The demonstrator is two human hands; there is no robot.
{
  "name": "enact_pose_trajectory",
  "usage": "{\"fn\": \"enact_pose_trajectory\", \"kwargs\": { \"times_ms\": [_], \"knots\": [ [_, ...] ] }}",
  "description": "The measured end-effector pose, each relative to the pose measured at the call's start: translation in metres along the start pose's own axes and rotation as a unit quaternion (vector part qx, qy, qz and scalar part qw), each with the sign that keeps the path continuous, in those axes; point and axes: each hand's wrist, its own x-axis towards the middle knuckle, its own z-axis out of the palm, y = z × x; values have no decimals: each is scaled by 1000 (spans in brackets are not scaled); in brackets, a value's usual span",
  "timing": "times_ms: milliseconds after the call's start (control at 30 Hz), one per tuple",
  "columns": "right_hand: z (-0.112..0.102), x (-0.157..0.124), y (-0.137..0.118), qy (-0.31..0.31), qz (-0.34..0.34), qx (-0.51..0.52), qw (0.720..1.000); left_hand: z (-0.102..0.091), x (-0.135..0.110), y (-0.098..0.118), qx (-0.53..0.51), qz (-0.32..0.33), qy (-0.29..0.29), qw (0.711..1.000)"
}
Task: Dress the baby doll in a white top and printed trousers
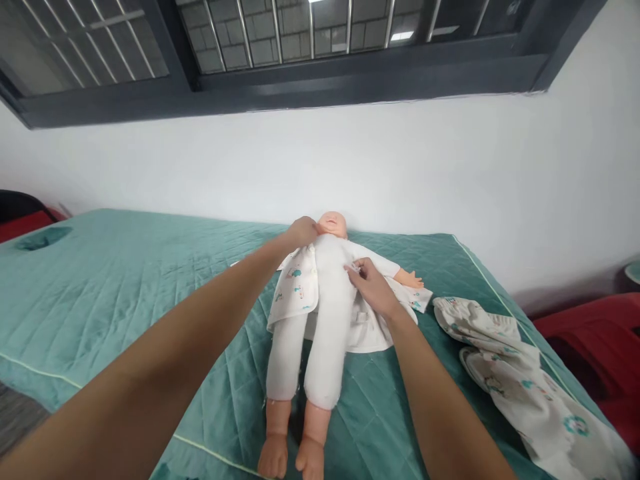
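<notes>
A baby doll (327,313) with a white cloth body lies on its back on a green quilted bed cover (125,293), head toward the wall. An open printed baby garment (300,287) is spread under it. My left hand (301,231) is closed at the doll's shoulder beside the head, gripping the garment's collar edge. My right hand (373,288) rests on the doll's chest, fingers pinched on the garment's right front edge.
A second printed cloth garment (515,373) lies crumpled on the bed at the right. The white wall runs just behind the doll's head, with a dark barred window above. Red plastic furniture (595,347) stands at the right, and more red at the far left.
</notes>
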Motion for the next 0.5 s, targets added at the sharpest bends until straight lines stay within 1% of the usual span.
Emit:
{"fn": "enact_pose_trajectory", "kwargs": {
  "times_ms": [67, 233, 333, 400, 500],
  "knots": [
    [-1, 2, 2, -13, -11, 7, 1000, 2, -3, 5, 7, 20, 1, 1000],
    [-1, 2, -2, -49, -30, -2, 998, 5, -16, 14, 30, 50, 33, 998],
    [-1, 0, -5, -50, -30, -23, 998, 5, -25, 25, 39, 59, 27, 997],
    [0, -1, -7, -42, -27, -39, 998, 8, -29, 37, 46, 95, 22, 994],
    [4, -2, -9, -6, -26, -59, 998, 20, -32, 61, 61, 190, 13, 980]
  ]
}}
